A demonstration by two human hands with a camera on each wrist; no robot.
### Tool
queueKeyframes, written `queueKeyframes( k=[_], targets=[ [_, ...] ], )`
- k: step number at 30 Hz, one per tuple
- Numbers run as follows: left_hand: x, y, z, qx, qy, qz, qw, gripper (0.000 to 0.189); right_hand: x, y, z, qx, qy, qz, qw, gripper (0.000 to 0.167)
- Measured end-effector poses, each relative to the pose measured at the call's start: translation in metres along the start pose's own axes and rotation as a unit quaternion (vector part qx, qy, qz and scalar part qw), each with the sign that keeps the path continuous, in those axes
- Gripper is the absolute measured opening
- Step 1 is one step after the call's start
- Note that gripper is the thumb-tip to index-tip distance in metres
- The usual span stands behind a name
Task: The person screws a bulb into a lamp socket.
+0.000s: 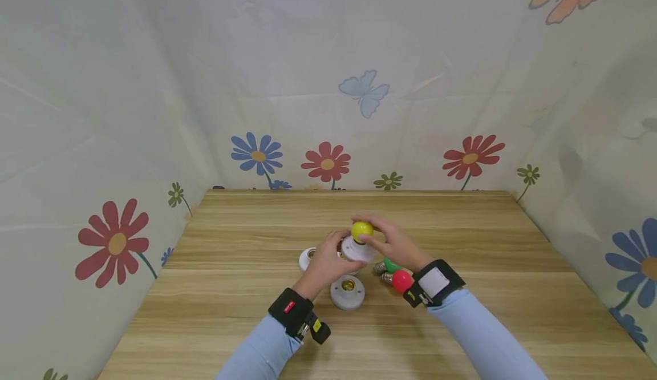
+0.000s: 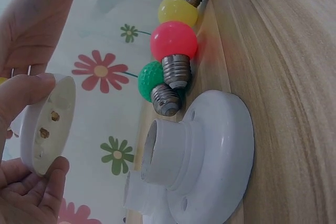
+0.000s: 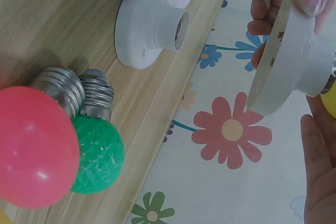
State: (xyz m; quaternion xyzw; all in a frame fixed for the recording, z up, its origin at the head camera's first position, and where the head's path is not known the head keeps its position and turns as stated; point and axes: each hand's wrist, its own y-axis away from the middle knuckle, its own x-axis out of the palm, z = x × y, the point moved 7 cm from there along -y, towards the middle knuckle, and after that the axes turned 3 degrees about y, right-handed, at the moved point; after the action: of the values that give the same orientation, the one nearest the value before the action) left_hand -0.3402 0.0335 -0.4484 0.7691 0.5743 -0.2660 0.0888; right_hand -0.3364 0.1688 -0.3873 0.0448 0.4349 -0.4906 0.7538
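Note:
My left hand [image 1: 329,261] grips a white lamp socket [image 1: 357,249] by its round base, off the table. With thumb and fingers, my right hand [image 1: 399,247] holds a yellow bulb [image 1: 362,231] at the socket's mouth. Some of the bulb's metal thread shows between glass and socket in the right wrist view, so it is partly in. The underside of the socket base [image 3: 273,61], with small brass screws, faces the table. Under the hands stand several more white sockets [image 1: 347,292] with open mouths.
A red bulb [image 1: 402,281] and a green faceted bulb [image 1: 392,265] lie side by side, right of the sockets. Another yellow bulb [image 2: 178,11] lies beyond the red one in the left wrist view. Flower-printed curtains [image 1: 328,123] border the wooden table [image 1: 246,311].

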Motion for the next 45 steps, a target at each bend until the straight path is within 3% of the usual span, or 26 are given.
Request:
queueKeyframes(
  k=[12, 21, 26, 45],
  targets=[
    [0.0019, 0.0003, -0.0002, -0.001, -0.009, 0.003, 1.0000, 0.076, -0.0049, -0.0004, -0.0015, 0.012, 0.023, -0.045, 0.9986, 0.044],
    [0.0008, 0.0011, -0.0023, -0.002, 0.002, 0.005, 1.0000, 0.078, -0.0052, 0.0032, -0.0032, -0.019, -0.019, -0.002, 0.9996, 0.047],
    [0.0000, 0.0017, -0.0039, -0.004, -0.003, 0.007, 1.0000, 0.077, -0.0034, 0.0020, -0.0038, -0.014, -0.028, 0.021, 0.9993, 0.042],
    [0.0015, 0.0024, -0.0047, -0.003, -0.029, 0.006, 0.9995, 0.074, -0.0052, 0.0024, -0.0019, -0.013, 0.006, -0.009, 0.9999, 0.040]
  ],
)
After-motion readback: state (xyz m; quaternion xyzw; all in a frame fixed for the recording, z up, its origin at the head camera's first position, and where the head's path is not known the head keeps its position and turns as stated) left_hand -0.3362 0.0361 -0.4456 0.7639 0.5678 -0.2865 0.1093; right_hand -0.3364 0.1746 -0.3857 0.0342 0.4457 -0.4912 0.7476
